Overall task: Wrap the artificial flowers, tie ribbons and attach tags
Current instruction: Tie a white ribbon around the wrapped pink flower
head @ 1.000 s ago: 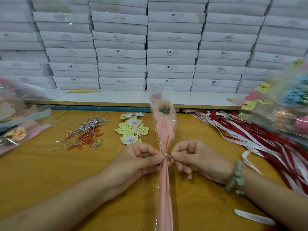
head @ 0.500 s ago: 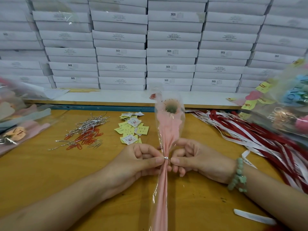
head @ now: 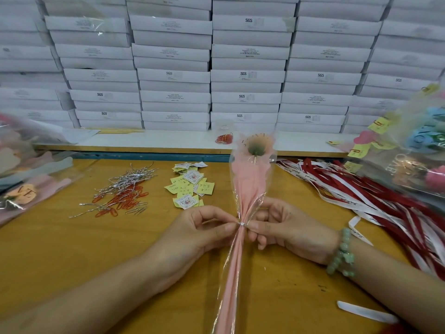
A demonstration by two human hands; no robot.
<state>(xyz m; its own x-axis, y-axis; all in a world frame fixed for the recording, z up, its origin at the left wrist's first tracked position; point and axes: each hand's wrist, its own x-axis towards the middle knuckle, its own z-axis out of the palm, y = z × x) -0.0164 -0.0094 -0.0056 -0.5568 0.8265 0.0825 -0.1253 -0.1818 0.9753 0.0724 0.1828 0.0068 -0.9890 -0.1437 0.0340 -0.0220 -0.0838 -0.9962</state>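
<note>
The wrapped flower (head: pixel 250 184) runs down the middle of the bench (head: pixel 60 249), with the left hand (head: pixel 199 230) and right hand (head: pixel 291 230) pinching its neck from either side. The tags (head: pixel 190 186) lie just left of it (wire ties and paper clips (head: pixel 122 191) farther left). The ribbons (head: pixel 361 196) lie on the right, and the stacked boxes (head: pixel 245 75) stand behind.

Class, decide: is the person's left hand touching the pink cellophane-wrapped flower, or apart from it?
Touching. The head view shows the left hand pinching the pink cellophane-wrapped flower at its silver wire tie.
</note>
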